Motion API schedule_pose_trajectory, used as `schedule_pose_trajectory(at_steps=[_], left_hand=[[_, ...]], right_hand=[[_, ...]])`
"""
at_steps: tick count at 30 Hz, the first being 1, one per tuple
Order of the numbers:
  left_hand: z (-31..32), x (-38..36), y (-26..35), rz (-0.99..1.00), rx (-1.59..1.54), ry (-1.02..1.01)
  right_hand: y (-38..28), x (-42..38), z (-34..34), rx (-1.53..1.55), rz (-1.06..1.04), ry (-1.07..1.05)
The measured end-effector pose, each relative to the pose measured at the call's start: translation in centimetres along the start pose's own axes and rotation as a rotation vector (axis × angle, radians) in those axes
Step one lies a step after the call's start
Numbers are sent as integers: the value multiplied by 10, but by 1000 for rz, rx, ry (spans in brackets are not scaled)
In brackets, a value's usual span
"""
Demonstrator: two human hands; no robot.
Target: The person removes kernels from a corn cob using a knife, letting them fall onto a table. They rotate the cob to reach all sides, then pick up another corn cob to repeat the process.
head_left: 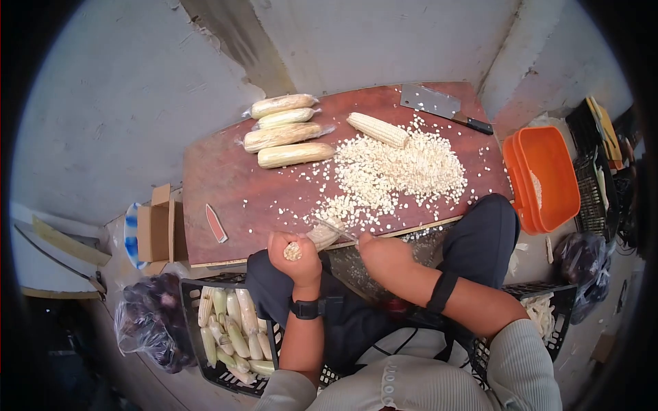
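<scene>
A person seated at a low wooden board (233, 198) strips corn, seen from above. Nearest the camera, a black crate (205, 363) of husked cobs sits by the person's left knee, touching a dark plastic bag (147, 318) on its outer side; a second crate (548, 315) with pale scraps stands by the right knee. These hem in both sides, leaving open room only over the lap and the board's near edge.

The left hand (296, 255) is closed around a corn cob (322, 236), its cut end facing the camera, the cob angled up toward the board's near edge. The right hand (380, 252) is curled shut just beside it, gripping a thin blade (339, 228) laid across the cob's far end; how much handle lies inside the fist cannot be told.

Beyond the hands, a heap of loose kernels (397, 168) covers the board's right half, spilling toward the near edge. One bare cob (377, 129) rests at the heap's far side. Four wrapped cobs (284, 130) lie stacked side by side on the far left. The board's left half is mostly bare wood, with a small red-edged blade (216, 222) lying alone. A cleaver (439, 106) sits at the far right corner. Off the board's right edge stands an orange tub (548, 175); off the left, a cardboard box (156, 229).
</scene>
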State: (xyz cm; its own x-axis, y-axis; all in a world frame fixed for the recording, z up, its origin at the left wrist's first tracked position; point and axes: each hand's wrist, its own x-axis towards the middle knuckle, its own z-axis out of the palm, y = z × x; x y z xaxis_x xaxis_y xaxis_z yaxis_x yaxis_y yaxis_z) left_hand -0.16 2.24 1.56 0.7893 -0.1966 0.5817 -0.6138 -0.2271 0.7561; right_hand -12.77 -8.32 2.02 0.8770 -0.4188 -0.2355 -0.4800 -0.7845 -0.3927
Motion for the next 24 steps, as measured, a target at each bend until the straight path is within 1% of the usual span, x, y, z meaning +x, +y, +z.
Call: schedule_pose_trajectory(at_steps=[4,5,8,10,12,13,16,19,22,23,24], left_hand=[[2,5,6,-26,10,-11],[4,6,5,-31,-1,-6],[5,3,0,-53,-17,3],[4,5,-5,-60,-30,27],[3,3,-7,-86,-38,24],[3,4,-8,-89,-53,31],[2,-2,-7,-35,-51,36],[1,-2,-10,-61,-76,90],[-3,-2,-19,-75,-91,113],[-5,-2,-22,-114,-116,130],[-7,-4,-25,-154,-143,145]], right_hand=[[-2,15,10,-27,-96,52],[-5,23,9,-9,-69,-32],[-10,43,17,17,-63,11],[-4,56,26,23,-120,20],[10,59,26,120,-174,-9],[10,56,12,183,-159,-35],[21,53,49,298,-184,202],[14,45,50,477,-29,79],[17,48,50,902,65,-26],[19,52,52,920,104,43],[24,54,55,856,94,77]])
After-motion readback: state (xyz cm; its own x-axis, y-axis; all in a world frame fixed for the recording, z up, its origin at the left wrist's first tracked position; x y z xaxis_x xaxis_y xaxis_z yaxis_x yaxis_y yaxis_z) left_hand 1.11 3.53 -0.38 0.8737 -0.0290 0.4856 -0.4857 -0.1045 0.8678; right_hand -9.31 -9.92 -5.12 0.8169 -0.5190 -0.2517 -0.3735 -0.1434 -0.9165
